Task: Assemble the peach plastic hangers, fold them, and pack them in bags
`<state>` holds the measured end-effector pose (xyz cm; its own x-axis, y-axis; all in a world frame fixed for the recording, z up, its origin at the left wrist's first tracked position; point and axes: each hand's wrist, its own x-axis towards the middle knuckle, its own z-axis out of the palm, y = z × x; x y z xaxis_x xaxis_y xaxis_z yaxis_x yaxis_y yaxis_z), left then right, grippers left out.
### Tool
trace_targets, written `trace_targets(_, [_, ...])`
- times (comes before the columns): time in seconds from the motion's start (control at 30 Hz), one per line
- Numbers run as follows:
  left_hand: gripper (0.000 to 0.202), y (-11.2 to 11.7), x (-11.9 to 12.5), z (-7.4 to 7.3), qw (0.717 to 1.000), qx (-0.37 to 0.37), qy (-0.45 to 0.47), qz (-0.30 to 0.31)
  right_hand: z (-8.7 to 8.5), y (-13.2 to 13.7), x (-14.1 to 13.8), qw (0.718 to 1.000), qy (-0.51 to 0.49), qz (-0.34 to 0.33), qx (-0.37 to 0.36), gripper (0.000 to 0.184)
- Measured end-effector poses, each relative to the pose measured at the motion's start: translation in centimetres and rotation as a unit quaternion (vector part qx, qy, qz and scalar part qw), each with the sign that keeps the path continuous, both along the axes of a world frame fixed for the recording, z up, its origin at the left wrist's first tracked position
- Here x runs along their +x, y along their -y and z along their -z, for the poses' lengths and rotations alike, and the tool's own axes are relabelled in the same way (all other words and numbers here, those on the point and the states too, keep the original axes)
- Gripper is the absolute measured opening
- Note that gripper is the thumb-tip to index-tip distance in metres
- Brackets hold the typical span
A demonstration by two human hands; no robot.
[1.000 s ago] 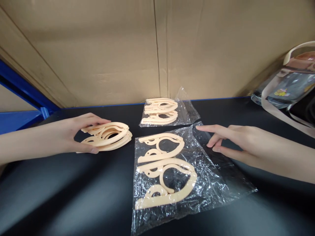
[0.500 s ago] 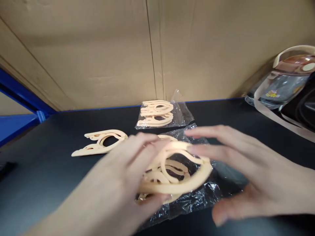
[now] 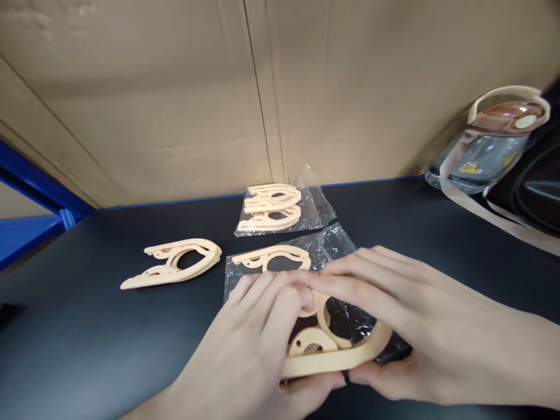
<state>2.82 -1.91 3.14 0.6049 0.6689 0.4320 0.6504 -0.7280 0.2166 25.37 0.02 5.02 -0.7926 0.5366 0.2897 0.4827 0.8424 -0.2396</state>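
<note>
Between my hands is a beige plastic folding hanger point(image 3: 335, 359), folded, with its round middle opening showing. My left hand point(image 3: 249, 344) is wrapped round its left end, fingers over the far side and thumb below the near edge. On the right end, my right hand point(image 3: 411, 318) grips it the same way, its fingertips meeting those of the left. Beneath and just behind lies a clear plastic bag point(image 3: 339, 240) with another beige folded hanger point(image 3: 284, 252), partly covered by my hands. A loose folded hanger point(image 3: 199, 274) rests on the black table to the left.
Farther back, a second clear bag point(image 3: 321, 211) contains several folded hangers point(image 3: 280, 220). At the right stands a clear water bottle point(image 3: 492, 154) with a strap, beside a black object point(image 3: 540, 192). Cardboard point(image 3: 175, 99) rises behind the black table point(image 3: 74, 326); a blue frame point(image 3: 26, 181) is at left.
My right hand has come down and in from the right and closed on the hanger. The hanger has moved slightly nearer and right, in my left hand. The view has shifted a little.
</note>
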Motion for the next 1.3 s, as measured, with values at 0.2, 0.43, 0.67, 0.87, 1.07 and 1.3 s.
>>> trace_targets(0.2, [0.056, -2.2, -3.2, 0.3, 0.997, -0.039, -0.061, -0.011, 0.1, -2.7, 2.7, 0.994, 0.032, 0.100, 0.031, 0.079])
trace_targets(0.43, [0.055, -3.4, -6.6, 1.9, 0.988, -0.111, -0.072, -0.080, -0.6, -5.4, 6.2, 0.972, 0.103, 0.209, 0.032, 0.080])
trace_targets(0.67, [0.055, -2.8, -6.0, 2.7, 0.988, -0.132, -0.038, -0.072, 0.5, -4.9, 6.4, 0.979, 0.135, 0.140, -0.055, 0.085])
trace_targets(0.87, [0.045, -3.1, -5.8, 1.9, 0.971, -0.214, 0.040, -0.094, 1.3, -5.2, 5.1, 0.979, 0.112, 0.114, -0.126, 0.080])
trace_targets(1.07, [0.038, -3.4, -5.7, 2.0, 0.953, -0.265, 0.124, -0.083, 2.4, -4.9, 3.3, 0.988, 0.078, 0.107, -0.082, 0.075])
trace_targets(1.3, [0.031, -3.7, -6.0, 2.0, 0.994, -0.084, -0.013, -0.067, 2.8, -5.2, 3.9, 0.987, 0.100, 0.119, -0.037, 0.084])
